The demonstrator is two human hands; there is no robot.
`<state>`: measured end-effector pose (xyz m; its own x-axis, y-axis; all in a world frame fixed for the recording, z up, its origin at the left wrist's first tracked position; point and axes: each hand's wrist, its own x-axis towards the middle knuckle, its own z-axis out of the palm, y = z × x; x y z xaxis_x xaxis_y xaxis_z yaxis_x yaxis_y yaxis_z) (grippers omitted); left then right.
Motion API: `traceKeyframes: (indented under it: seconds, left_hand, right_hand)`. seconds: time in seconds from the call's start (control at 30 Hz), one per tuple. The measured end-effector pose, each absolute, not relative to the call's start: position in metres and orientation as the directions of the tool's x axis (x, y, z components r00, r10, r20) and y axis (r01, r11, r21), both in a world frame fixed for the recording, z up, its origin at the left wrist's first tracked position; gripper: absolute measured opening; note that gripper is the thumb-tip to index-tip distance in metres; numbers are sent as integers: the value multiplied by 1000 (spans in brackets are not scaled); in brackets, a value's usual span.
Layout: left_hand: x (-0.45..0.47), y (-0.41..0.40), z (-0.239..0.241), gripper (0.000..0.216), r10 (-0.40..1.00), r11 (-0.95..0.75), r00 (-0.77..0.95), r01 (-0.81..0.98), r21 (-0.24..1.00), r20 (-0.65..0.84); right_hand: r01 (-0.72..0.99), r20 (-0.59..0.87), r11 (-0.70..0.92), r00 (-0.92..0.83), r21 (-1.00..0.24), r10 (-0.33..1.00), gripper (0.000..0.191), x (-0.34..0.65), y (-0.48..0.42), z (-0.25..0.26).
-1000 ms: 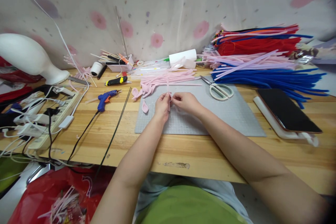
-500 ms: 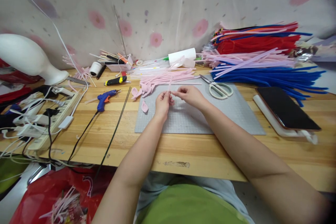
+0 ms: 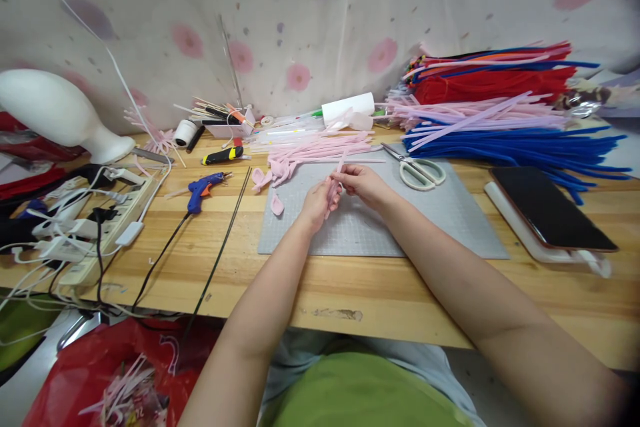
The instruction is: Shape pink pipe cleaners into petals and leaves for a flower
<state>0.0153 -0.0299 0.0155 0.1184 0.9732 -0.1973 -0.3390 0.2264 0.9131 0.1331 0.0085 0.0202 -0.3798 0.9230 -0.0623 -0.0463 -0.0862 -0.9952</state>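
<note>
Pinching left hand (image 3: 319,205): its fingers close on a fuzzy pink strip (image 3: 332,193), apparently as the steadying side, with the strip's upper end standing free.
Right hand (image 3: 364,183): thumb and forefinger pinch the strip just beside the left fingertips, probably for fine control (whether the strip is doubled is too small to tell).
Pink strip: between both hands, tilted, over the grey cutting mat (image 3: 425,233).
Pink loops (image 3: 283,172): clustered at the mat's left edge, a single loop (image 3: 277,205) apart and nearer the person, presumably within easy reach.
Scissors (image 3: 413,165): right of the hands, handles nearer the person, likely for a quick grab.
Pink stems (image 3: 325,145): piled just beyond the hands.
Left side: a blue glue gun (image 3: 200,192), its cord and dark rods (image 3: 225,240) could hamper a leftward reach.
Right side: a phone (image 3: 553,208), well apart from the work.
</note>
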Motion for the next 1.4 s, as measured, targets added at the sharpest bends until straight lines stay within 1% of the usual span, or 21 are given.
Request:
traceKeyframes:
  seconds: [0.1,0.2,0.3,0.47,0.57,0.7,0.83,1.0,1.17,1.27,1.4]
  left_hand:
    - [15,-30,13,27,973,214,134,-234,948,-187]
    - [15,-30,11,23,986,158,89,-187,970,-144]
    - [17,-31,12,22,989,139,73,-145,979,-130]
    - [16,-31,13,26,993,116,47,-177,977,-109]
    - [15,-30,10,27,996,71,69,-191,979,-59]
    - [16,-29,5,27,999,18,43,-135,991,-13]
    - [17,-29,5,26,998,25,66,-74,997,-20]
    - [21,-31,12,21,995,81,65,-117,990,-73]
    - [25,-33,14,22,997,72,24,-164,984,-69]
    - [26,-34,13,23,998,63,10,-177,982,-62]
    - [26,-34,12,24,997,82,5,-199,976,-83]
  right_hand:
    - [-72,-63,-92,-329,-993,942,30,136,12,18]
    - [-77,-52,-76,-270,-994,961,32,138,16,15]
    - [-99,-34,-62,-256,-993,966,33,139,18,14]
    - [-188,-33,-88,-278,-978,960,32,140,17,16]
    - [-178,-19,-70,-274,-981,961,31,141,16,19]
    - [-136,-6,-49,-302,-989,953,30,140,16,20]
    - [-132,11,-17,-208,-991,978,27,137,18,17]
    - [-169,39,14,-144,-985,989,26,133,18,16]
    - [-182,59,43,-83,-982,995,25,129,16,16]
    - [-189,60,43,-85,-981,995,26,129,16,16]
    - [-184,61,33,-149,-982,987,28,133,16,18]
